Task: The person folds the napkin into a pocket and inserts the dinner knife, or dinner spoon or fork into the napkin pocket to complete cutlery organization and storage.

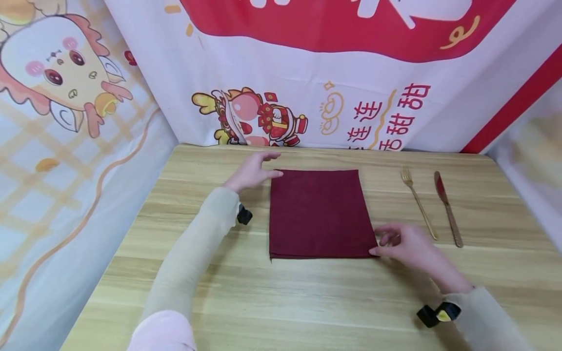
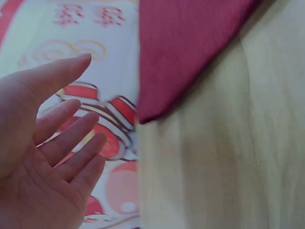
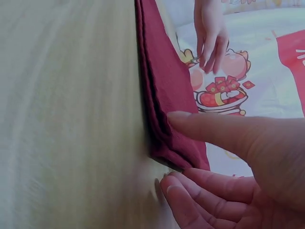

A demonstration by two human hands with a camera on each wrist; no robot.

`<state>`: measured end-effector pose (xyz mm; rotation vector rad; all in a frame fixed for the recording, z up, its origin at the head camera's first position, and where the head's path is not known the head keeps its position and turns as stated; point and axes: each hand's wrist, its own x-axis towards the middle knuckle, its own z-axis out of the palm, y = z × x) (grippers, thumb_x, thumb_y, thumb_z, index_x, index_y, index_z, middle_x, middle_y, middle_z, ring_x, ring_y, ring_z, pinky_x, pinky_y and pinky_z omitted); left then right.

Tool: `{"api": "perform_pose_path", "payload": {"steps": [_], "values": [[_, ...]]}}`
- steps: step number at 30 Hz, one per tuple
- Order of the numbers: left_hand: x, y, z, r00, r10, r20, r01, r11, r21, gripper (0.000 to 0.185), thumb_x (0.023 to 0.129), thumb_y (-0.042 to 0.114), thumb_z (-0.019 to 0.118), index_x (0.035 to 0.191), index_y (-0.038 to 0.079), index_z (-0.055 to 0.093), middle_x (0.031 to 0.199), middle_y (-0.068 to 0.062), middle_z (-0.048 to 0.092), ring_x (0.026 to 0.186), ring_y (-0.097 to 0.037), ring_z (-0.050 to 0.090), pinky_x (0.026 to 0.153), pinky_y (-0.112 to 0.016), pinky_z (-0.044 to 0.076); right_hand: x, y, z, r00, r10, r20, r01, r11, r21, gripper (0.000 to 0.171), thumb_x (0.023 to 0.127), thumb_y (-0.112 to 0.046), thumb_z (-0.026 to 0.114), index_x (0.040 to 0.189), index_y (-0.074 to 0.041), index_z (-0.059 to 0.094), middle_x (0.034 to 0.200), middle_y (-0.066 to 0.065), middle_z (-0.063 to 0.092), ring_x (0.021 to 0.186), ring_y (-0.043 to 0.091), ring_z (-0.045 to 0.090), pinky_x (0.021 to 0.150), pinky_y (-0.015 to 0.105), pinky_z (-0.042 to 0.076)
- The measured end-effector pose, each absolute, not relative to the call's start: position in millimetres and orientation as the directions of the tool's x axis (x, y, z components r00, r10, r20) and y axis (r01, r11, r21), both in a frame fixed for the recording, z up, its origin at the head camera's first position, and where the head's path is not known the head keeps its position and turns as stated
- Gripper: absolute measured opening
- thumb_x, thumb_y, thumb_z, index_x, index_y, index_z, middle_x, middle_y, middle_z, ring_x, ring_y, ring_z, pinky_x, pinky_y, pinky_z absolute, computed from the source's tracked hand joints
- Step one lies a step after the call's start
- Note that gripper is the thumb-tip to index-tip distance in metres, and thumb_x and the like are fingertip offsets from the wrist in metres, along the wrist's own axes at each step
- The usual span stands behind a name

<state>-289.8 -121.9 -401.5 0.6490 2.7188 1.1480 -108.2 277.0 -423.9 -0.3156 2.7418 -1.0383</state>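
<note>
**Two hands at opposite corners of a folded maroon napkin**

A folded maroon cloth napkin [image 1: 319, 213] lies flat on the wooden table [image 1: 307, 302], roughly at its middle, its edges squared to the table's far edge. The right wrist view shows several stacked layers along the napkin's near edge.

The left hand [image 1: 251, 172] hovers at the napkin's far left corner, fingers straight and spread, holding nothing. In the head view its fingertips reach just to that corner; the left wrist view shows the open palm beside the corner with a gap between them, so it does not seem to be touching the cloth.

The right hand [image 1: 401, 243] sits at the napkin's near right corner, its fingers loosely bent. In the right wrist view the thumb lies over the top of the corner while the fingertips [image 3: 178, 195] rest on the table just beneath the edge. Whether it is actually pinching the cloth cannot be told from these views.

To the right of the napkin, well apart from it, a gold fork [image 1: 419, 202] and a reddish knife [image 1: 448, 208] lie side by side, the fork just beyond the right hand. A printed banner [image 1: 333, 97] with cartoon figures and red characters hangs behind the table.
</note>
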Motion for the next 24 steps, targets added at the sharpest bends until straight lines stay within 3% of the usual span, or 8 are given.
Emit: {"api": "perform_pose_path", "payload": {"steps": [8,16,24], "values": [[-309.7,-117.1,-427.5,-0.914,0.397,-0.083,0.232,0.680,0.696,0.043,0.095,0.008,0.073,0.137,0.001,0.063,0.130,-0.014,0.065,0.117,-0.027,0.060,0.102,-0.039,0.047,-102.7,273.4,-431.2,-0.958,-0.244,-0.150,-0.069,0.705,-0.706,0.036,0.084,-0.024,0.086,0.105,0.000,0.071,0.076,-0.002,0.066,0.070,0.016,0.060,0.059,0.028,0.050],[-312.4,-113.2,-436.7,-0.938,0.346,-0.037,0.233,0.702,0.673,0.024,0.095,0.005,0.072,0.118,0.005,0.076,0.112,-0.009,0.072,0.102,-0.021,0.065,0.092,-0.035,0.051,-101.2,272.2,-428.1,-0.952,-0.233,-0.199,-0.032,0.721,-0.692,0.019,0.087,-0.028,0.083,0.086,-0.010,0.074,0.073,-0.001,0.065,0.062,0.016,0.060,0.053,0.028,0.050],[-310.8,-121.5,-437.4,-0.933,0.358,-0.039,0.224,0.661,0.716,0.022,0.094,0.007,0.073,0.116,0.006,0.077,0.110,-0.007,0.074,0.103,-0.020,0.066,0.094,-0.035,0.051,-106.0,277.9,-424.7,-0.944,-0.244,-0.224,-0.013,0.703,-0.711,0.017,0.090,-0.027,0.080,0.087,-0.011,0.075,0.077,0.000,0.067,0.068,0.018,0.060,0.058,0.029,0.051]]}}
